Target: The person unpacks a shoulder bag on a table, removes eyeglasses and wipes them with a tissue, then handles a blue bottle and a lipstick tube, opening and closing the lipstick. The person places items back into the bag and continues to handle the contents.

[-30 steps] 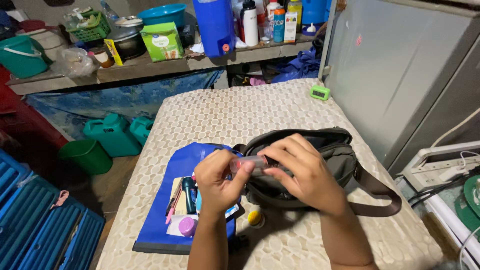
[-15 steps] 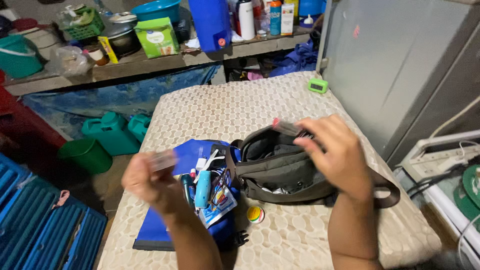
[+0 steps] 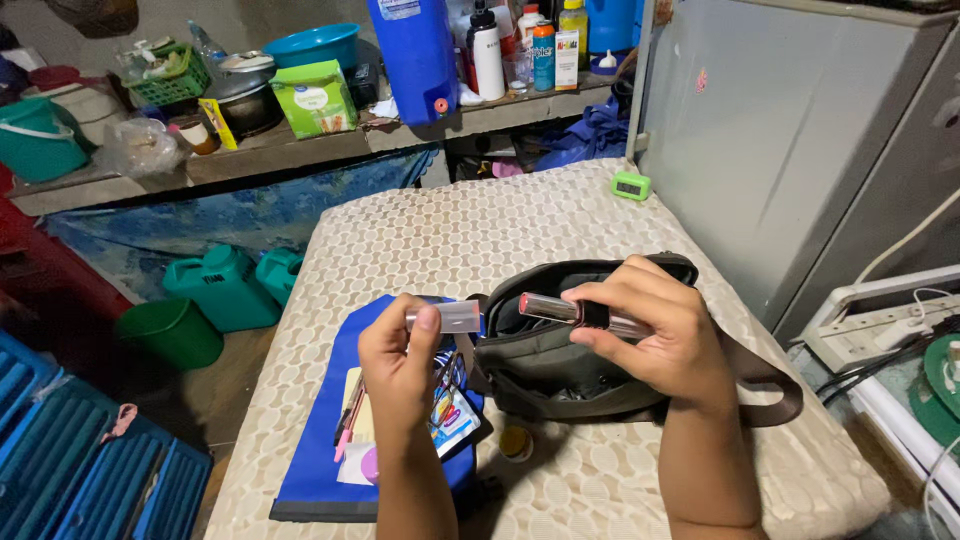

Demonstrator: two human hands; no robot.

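At the far left edge, blue crates [image 3: 60,440] and green jugs [image 3: 225,285] stand on the floor, close beside the counter [image 3: 450,230] with its cream patterned cover. On the counter's near left lies a blue pouch [image 3: 310,470], its contents spilling out; pens and small cards, as far as you can tell. Your left hand [image 3: 400,375] is raised above it, fingers curled, thumb and forefinger pinching a pale cap [image 3: 447,317] held level. Just right of the cap, apart from it, your right hand [image 3: 650,335] grips a lipstick tube [image 3: 575,312] between thumb and fingers, its pinkish tip pointing toward the cap. Both hover over the open mouth of a dark olive bag [image 3: 560,370], which sits mid-counter with its strap trailing right. Beyond the bag the cover is bare up to a small green clock [image 3: 632,186] near the far right corner. A grey cabinet [image 3: 800,150] stands tight along the right edge.
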